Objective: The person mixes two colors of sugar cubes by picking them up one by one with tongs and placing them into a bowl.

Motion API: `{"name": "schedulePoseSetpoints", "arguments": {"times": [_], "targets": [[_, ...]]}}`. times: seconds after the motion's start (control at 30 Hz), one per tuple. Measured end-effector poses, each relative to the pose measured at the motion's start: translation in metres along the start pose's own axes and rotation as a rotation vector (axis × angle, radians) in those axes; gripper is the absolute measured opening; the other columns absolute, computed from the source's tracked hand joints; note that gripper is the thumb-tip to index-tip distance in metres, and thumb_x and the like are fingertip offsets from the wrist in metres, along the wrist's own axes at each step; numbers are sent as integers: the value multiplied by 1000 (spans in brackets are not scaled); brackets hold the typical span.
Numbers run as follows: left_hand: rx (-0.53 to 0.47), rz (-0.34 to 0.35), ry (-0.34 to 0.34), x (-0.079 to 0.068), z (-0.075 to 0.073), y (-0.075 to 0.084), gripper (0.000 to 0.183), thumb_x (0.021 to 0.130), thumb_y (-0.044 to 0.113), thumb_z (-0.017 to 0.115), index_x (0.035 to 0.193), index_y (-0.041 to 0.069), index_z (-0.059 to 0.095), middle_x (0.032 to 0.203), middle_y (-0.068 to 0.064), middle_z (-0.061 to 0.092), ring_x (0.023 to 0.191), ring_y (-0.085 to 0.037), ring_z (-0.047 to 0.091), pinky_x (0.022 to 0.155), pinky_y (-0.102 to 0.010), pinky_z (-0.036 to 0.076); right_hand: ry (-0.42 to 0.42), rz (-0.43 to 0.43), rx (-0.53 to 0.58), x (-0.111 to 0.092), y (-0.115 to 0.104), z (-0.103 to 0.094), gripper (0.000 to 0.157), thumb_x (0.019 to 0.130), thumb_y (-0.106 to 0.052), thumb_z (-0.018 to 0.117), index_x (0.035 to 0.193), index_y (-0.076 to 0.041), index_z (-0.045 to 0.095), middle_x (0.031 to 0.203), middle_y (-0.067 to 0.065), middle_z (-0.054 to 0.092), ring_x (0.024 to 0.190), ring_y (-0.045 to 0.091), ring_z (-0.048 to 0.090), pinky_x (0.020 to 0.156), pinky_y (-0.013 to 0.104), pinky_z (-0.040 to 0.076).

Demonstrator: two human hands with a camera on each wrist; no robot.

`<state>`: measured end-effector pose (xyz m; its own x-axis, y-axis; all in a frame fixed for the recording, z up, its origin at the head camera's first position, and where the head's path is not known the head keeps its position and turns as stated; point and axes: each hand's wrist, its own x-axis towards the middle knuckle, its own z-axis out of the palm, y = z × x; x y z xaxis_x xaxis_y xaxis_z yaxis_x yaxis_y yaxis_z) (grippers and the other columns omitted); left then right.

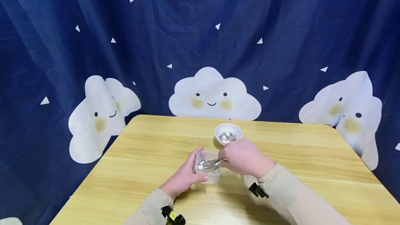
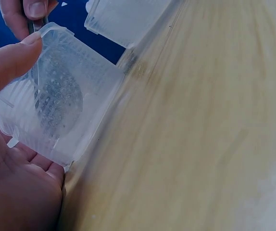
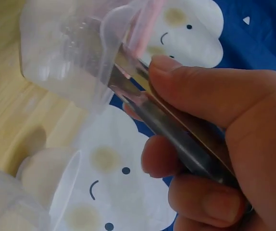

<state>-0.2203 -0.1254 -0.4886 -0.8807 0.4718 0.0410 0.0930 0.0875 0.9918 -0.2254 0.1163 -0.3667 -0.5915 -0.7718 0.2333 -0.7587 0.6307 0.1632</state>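
Holding metal tongs head-first inside a clear tub, left of the right hand and running lengthwise leftward and down from it, clamping the handle between that hand's thumb and fingers. Gripping the tub from the left with the left hand, thumb in front, fingers behind, farther from the handle than the right. Seeing a white bowl of grey and white pieces farther back and rightward, plus a second clear container in the left wrist view, and finding no readable brand or writing, even on the yellow strap tag.
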Motion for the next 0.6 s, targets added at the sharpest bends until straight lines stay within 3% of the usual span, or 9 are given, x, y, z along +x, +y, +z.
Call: {"name": "schedulePoseSetpoints", "arguments": {"times": [0.37, 0.6], "targets": [[-20, -2, -5, 0, 2, -2, 104, 85, 11, 79, 163, 20, 11, 163, -12, 27, 129, -27, 55, 111, -40, 41, -79, 22, -2, 2, -7, -3, 25, 84, -33, 80, 68, -25, 62, 60, -13, 51, 54, 9, 48, 47, 35, 44], [6, -10, 11, 0, 2, -1, 102, 85, 12, 80, 163, 21, 13, 162, -10, 30, 131, -26, 52, 112, -44, 39, 0, 25, 29, -4, -1, -6, 25, 83, -31, 82, 68, -27, 63, 61, -15, 51, 53, 5, 45, 46, 32, 41]]}}
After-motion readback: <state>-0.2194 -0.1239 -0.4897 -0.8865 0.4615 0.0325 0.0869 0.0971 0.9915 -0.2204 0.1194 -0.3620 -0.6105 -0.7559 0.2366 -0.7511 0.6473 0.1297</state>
